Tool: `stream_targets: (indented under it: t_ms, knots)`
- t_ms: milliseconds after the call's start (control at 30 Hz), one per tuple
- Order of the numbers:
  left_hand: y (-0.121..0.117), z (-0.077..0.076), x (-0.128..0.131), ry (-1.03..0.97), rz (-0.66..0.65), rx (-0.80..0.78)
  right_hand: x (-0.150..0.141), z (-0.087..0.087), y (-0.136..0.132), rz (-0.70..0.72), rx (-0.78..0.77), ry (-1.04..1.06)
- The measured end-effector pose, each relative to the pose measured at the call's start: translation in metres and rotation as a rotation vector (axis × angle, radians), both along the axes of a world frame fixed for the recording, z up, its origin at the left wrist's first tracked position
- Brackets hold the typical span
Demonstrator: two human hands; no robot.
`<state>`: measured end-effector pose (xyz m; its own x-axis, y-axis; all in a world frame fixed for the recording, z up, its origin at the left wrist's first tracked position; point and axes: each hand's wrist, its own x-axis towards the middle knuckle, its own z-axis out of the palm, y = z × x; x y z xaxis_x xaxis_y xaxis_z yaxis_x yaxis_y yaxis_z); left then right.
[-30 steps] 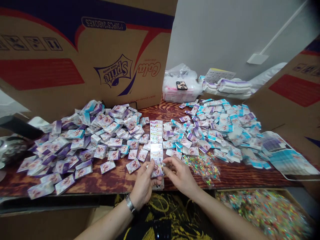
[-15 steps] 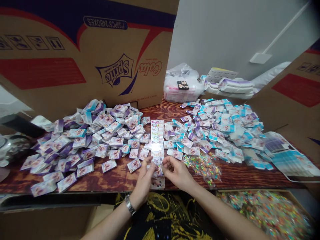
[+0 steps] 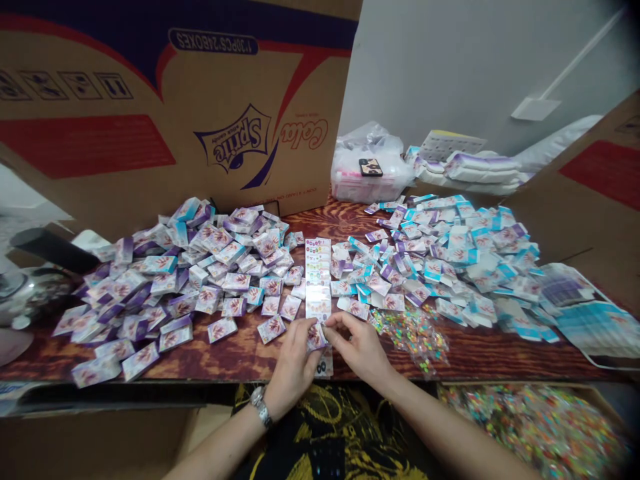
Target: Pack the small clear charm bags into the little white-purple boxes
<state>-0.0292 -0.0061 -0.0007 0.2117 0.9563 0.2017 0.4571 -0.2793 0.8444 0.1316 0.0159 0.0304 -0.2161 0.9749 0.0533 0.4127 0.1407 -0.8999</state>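
Note:
Low over the table's front middle, my left hand (image 3: 295,353) grips a small white-and-purple printed box (image 3: 316,337) between thumb and fingers. My right hand (image 3: 359,345) is closed in a pinch at the right end of that box, thumb and forefinger on its edge. Whether anything else is in this pinch is too small to see. Just beyond the hands lies an overlapping row of printed sheets (image 3: 318,273). The near end of the row shows partly beneath my left hand.
A heap of filled-looking boxes (image 3: 215,240) spreads to the left. Flatter boxes (image 3: 450,247) pile up on the right. Small candy packets (image 3: 413,333) lie right of my hand, with more in a carton (image 3: 535,427) below the edge. A large cardboard box (image 3: 175,133) stands behind.
My left hand has turned, its fingers now over the box's left side and its thumb below. My right hand stays pinched at the right end. The view has shifted slightly.

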Motion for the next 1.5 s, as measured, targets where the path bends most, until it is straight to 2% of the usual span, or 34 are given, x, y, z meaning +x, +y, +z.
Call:
stream_targets:
  t_ms: [167, 300, 400, 500, 633, 733, 800, 867, 1033, 1167, 1233, 1400, 1500]
  knots:
    - [0.002, 0.002, -0.001, 0.055, 0.060, -0.016, 0.002, -0.003, -0.009, -0.027, 0.056, 0.025]
    - [0.001, 0.005, -0.003, 0.145, 0.078, 0.012, 0.003, -0.001, -0.013, 0.024, 0.172, -0.088]
    - [-0.001, 0.005, -0.004, 0.122, 0.056, 0.030, 0.002, 0.003, -0.012, 0.039, 0.278, -0.181]
    - [-0.002, 0.004, -0.003, 0.084, 0.028, 0.030, 0.003, 0.003, -0.010, 0.048, 0.302, -0.226]
    - [-0.001, 0.007, -0.002, 0.068, -0.021, -0.007, 0.008, 0.003, -0.008, 0.172, 0.334, -0.272]
    - [0.001, 0.011, 0.000, 0.024, -0.054, -0.020, 0.013, 0.003, -0.005, 0.263, 0.521, -0.367]
    - [0.002, 0.014, 0.000, -0.012, -0.075, -0.029, 0.015, 0.003, -0.001, 0.271, 0.684, -0.437]
    - [0.003, 0.016, 0.000, -0.026, -0.079, -0.030, 0.016, 0.005, 0.002, 0.254, 0.772, -0.472]
    - [0.000, 0.015, -0.002, 0.029, -0.080, -0.013, 0.019, 0.014, 0.005, 0.317, 0.683, -0.427]
    - [-0.002, 0.015, -0.003, 0.022, -0.095, -0.024, 0.023, 0.015, 0.008, 0.352, 0.826, -0.503]
    - [-0.002, 0.017, -0.003, 0.015, -0.106, -0.027, 0.023, 0.016, 0.008, 0.363, 0.810, -0.513]
    - [0.001, 0.025, -0.001, 0.018, -0.126, -0.032, 0.024, 0.027, 0.007, 0.454, 0.440, -0.339]
    - [0.002, 0.030, -0.001, 0.030, -0.157, -0.028, 0.024, 0.032, 0.006, 0.483, 0.288, -0.260]
